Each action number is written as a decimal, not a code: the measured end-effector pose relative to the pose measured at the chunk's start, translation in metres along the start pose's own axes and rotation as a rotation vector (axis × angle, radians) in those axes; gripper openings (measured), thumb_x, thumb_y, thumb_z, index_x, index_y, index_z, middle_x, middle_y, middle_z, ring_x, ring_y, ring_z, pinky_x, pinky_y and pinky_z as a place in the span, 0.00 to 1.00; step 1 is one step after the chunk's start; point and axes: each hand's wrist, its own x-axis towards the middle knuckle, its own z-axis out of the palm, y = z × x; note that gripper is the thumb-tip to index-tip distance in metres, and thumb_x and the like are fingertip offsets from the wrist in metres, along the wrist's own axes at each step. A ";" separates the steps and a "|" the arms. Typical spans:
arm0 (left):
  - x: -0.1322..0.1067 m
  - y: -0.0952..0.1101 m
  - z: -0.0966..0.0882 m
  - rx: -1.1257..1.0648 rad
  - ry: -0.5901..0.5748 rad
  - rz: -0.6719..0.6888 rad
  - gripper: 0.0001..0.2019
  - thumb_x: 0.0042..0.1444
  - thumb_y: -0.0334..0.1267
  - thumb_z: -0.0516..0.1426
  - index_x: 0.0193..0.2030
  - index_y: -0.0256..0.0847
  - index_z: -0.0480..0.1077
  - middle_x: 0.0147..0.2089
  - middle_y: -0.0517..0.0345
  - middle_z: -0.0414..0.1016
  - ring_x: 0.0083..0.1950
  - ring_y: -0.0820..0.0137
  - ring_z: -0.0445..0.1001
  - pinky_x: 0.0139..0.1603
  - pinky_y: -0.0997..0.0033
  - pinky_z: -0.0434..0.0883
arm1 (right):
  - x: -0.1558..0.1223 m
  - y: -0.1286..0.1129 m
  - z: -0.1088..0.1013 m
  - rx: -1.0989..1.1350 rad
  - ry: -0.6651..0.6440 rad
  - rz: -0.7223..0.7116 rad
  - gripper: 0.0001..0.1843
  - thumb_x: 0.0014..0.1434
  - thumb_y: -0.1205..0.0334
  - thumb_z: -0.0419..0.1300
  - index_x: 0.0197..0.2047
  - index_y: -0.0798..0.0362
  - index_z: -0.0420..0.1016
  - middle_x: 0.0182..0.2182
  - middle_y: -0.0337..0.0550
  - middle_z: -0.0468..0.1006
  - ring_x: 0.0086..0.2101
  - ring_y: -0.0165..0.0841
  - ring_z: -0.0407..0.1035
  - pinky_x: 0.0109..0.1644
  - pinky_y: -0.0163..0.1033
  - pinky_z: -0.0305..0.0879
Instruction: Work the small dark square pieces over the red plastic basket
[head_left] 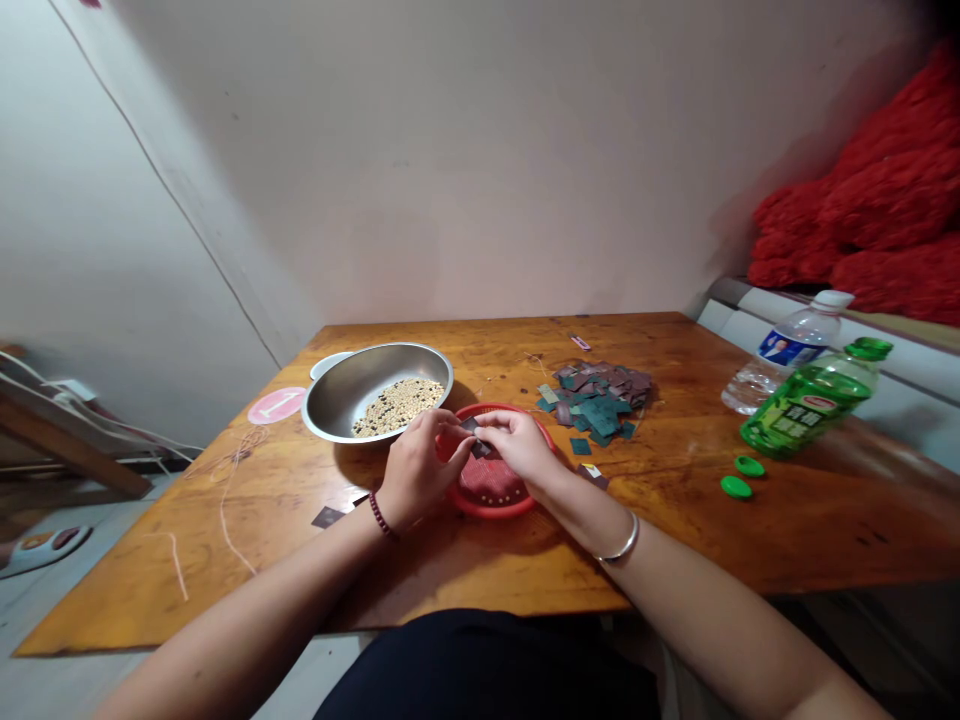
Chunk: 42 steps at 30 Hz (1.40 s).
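Note:
My left hand (421, 462) and my right hand (517, 446) meet over a red plastic basket (495, 508), fingers pinched together. Between the fingertips is a small dark square piece (480, 440), gripped from both sides. Several small pale beads lie in the basket near its front rim. Behind my left hand stands a steel bowl (330, 400), tilted in view, with many pale and some black beads (397, 402) inside. To the right of the basket lies a pile of dark brown and green square pieces (600, 392).
A clear water bottle (784, 350) and a green drink bottle (814, 395) stand at the right, with two green caps (736, 487) before them. Pale string (225, 510) and a pink disc (276, 406) lie left on the wooden table (300, 590). Red bundles (885, 200) are heaped behind.

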 end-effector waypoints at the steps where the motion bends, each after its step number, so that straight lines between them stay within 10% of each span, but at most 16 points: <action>1: 0.000 0.000 0.000 0.006 0.007 0.003 0.11 0.53 0.40 0.58 0.40 0.42 0.63 0.37 0.58 0.74 0.31 0.74 0.71 0.31 0.74 0.69 | 0.000 0.001 0.000 0.002 -0.002 -0.001 0.09 0.41 0.66 0.64 0.30 0.57 0.76 0.25 0.41 0.77 0.24 0.27 0.70 0.30 0.33 0.66; 42: -0.002 0.002 0.000 0.050 -0.029 -0.018 0.09 0.53 0.39 0.56 0.35 0.41 0.60 0.30 0.61 0.69 0.27 0.75 0.67 0.28 0.75 0.63 | 0.002 0.002 0.001 -0.018 0.035 -0.027 0.10 0.38 0.68 0.62 0.29 0.57 0.76 0.25 0.41 0.78 0.26 0.29 0.71 0.33 0.35 0.67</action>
